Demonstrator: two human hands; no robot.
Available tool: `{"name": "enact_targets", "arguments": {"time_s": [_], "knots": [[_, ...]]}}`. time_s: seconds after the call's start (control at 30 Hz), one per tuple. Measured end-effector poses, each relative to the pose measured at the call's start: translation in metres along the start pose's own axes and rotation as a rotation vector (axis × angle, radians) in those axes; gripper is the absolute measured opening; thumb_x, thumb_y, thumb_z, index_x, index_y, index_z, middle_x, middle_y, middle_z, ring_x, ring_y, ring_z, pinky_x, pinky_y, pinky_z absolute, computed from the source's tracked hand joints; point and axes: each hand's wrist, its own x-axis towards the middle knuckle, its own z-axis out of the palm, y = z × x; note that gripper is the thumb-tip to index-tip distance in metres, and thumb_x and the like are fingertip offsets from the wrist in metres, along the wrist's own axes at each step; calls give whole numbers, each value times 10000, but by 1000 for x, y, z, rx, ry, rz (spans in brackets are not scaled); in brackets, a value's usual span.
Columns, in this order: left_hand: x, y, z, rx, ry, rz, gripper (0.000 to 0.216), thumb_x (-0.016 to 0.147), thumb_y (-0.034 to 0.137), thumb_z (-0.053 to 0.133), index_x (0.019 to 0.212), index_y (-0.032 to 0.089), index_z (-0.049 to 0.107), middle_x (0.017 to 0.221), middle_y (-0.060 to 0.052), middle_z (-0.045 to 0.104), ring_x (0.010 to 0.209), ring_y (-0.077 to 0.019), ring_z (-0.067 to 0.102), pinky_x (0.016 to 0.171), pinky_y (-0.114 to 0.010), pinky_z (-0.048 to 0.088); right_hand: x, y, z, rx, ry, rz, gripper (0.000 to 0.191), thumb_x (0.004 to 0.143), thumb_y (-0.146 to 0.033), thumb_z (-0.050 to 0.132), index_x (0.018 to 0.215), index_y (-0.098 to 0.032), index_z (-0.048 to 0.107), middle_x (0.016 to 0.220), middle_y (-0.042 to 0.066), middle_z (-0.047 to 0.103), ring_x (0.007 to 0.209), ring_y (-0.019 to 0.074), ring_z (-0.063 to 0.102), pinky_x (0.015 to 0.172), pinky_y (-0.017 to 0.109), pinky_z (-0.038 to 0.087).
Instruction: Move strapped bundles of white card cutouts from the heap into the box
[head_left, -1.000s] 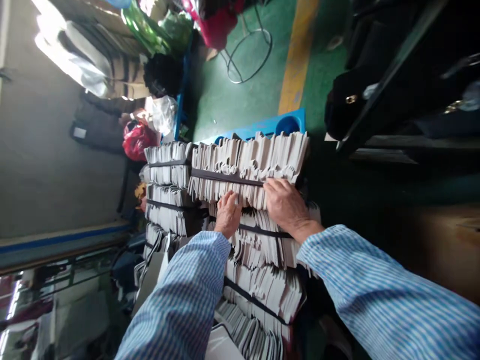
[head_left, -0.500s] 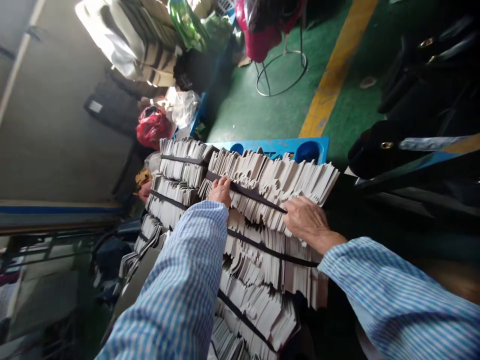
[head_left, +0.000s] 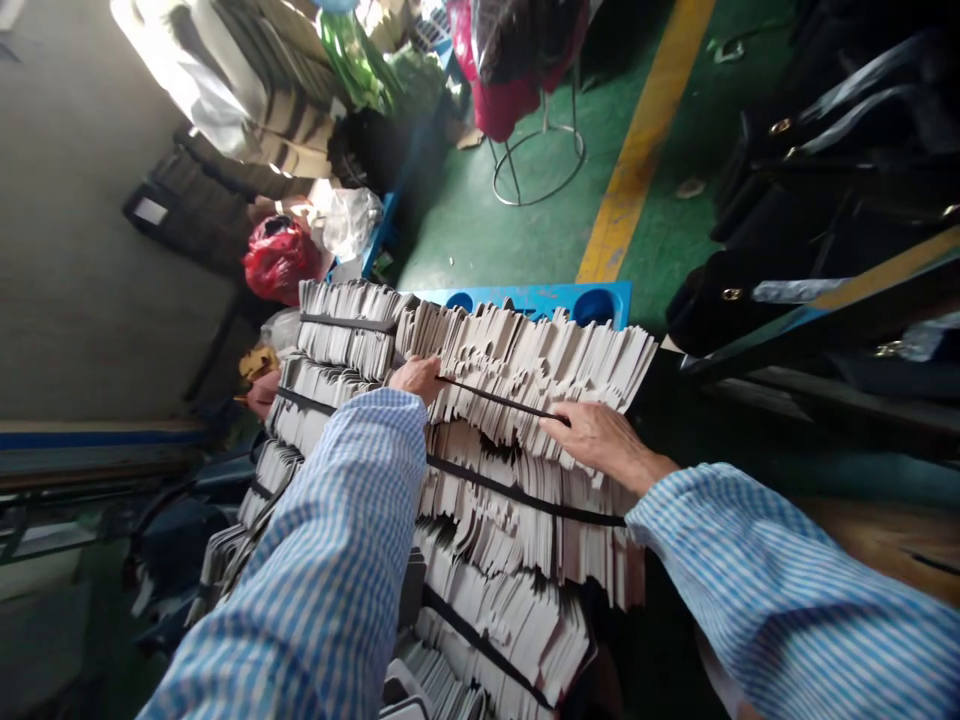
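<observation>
A tall pile of bundled grey cardboard cut-outs, each bundle bound by a black strap, fills the middle. The top bundle (head_left: 525,365) leans against a blue pallet. My left hand (head_left: 416,378) grips the left end of that bundle's black strap (head_left: 495,398), which stands pulled away from the cards. My right hand (head_left: 596,440) rests on the bundle's right part, with fingers on the strap's other end. Both arms wear blue striped sleeves.
A blue pallet (head_left: 540,298) stands behind the pile on a green floor with a yellow line (head_left: 637,160). A second column of bundles (head_left: 337,330) lies to the left. Red bag (head_left: 279,257), wire stand (head_left: 536,170) and black handbags (head_left: 750,290) surround it.
My left hand has moved up from the bundle's face to the strap's left end and lifted it. My right hand shifted right and lower along the strap. The view tilted.
</observation>
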Motion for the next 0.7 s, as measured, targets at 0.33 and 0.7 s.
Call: {"name": "enact_targets", "arguments": {"time_s": [0.33, 0.7], "knots": [[-63, -6, -39, -21, 26, 39, 426, 882, 610, 567, 751, 209, 623, 796, -65, 620, 775, -220, 603, 686, -298, 405, -61, -43, -9, 256, 186, 16, 551, 926, -559, 484, 538, -191, 351, 536, -23, 367, 541, 116, 343, 576, 286, 258], [-200, 15, -45, -243, 56, 119, 395, 825, 430, 659, 597, 197, 434, 669, 20, 502, 605, -124, 458, 619, -255, 335, -208, -58, -18, 262, 506, -159, 538, 997, -406, 550, 544, -185, 363, 517, -37, 402, 488, 80, 418, 507, 228, 312]]}}
